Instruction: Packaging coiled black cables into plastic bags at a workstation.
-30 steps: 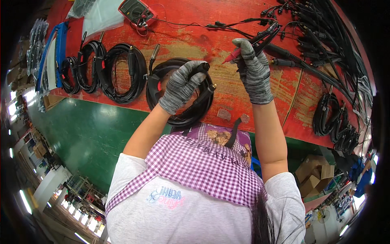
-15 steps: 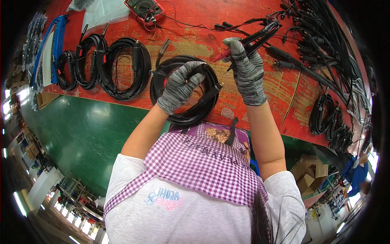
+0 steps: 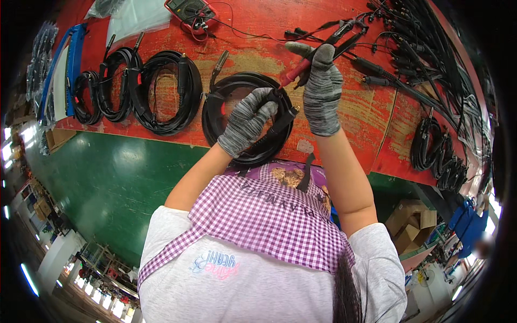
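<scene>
My left hand [image 3: 246, 123], in a grey knit glove, pinches a small black connector [image 3: 276, 95] over a coil of thick black cable [image 3: 210, 121]. The coil lies near the table's front edge, with a metal-ended plug at its right side and a metal rod at its upper left. My gloved right hand [image 3: 324, 89] is closed round the test probes. The red probe [image 3: 295, 73] slants down left, its tip at the connector; whether it touches cannot be made out. A black probe [image 3: 340, 33] sticks up right past my fingers.
A red and black multimeter [image 3: 188, 13] with leads sits at the back of the red table [image 3: 253, 29]. Several finished-looking cable coils [image 3: 167, 128] stand in a row at left. Many loose black cables [image 3: 425, 59] crowd the right side. A cardboard box [image 3: 412, 223] is below right.
My right hand has moved slightly left and tilted, bringing the red probe down to the connector. My left hand has shifted a little right and nearer, still pinching the connector.
</scene>
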Demonstrator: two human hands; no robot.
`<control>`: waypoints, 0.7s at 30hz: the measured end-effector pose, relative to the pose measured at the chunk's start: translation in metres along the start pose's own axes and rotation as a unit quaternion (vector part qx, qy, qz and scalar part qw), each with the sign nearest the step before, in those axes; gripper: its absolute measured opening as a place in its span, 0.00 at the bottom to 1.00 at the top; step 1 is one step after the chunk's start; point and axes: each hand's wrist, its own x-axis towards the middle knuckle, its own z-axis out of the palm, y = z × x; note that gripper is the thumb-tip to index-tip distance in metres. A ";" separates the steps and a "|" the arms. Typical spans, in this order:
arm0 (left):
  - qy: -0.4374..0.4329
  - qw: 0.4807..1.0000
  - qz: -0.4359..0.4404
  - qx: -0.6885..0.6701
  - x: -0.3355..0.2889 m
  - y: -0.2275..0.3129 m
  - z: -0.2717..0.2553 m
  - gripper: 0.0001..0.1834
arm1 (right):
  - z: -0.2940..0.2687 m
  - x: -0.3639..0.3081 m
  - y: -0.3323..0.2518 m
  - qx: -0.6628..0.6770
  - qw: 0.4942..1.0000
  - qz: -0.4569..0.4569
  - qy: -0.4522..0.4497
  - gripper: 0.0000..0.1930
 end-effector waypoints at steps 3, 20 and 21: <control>0.003 0.999 -0.037 -0.033 -0.005 0.001 0.003 0.12 | 0.011 -0.005 0.003 0.006 0.996 -0.074 0.054 0.27; 0.100 0.965 0.102 0.222 -0.011 -0.003 0.008 0.10 | 0.001 -0.019 0.027 -0.034 0.999 0.037 -0.006 0.26; 0.055 0.954 0.104 0.275 -0.011 -0.001 0.005 0.12 | -0.001 -0.016 0.034 0.006 0.998 0.058 0.001 0.25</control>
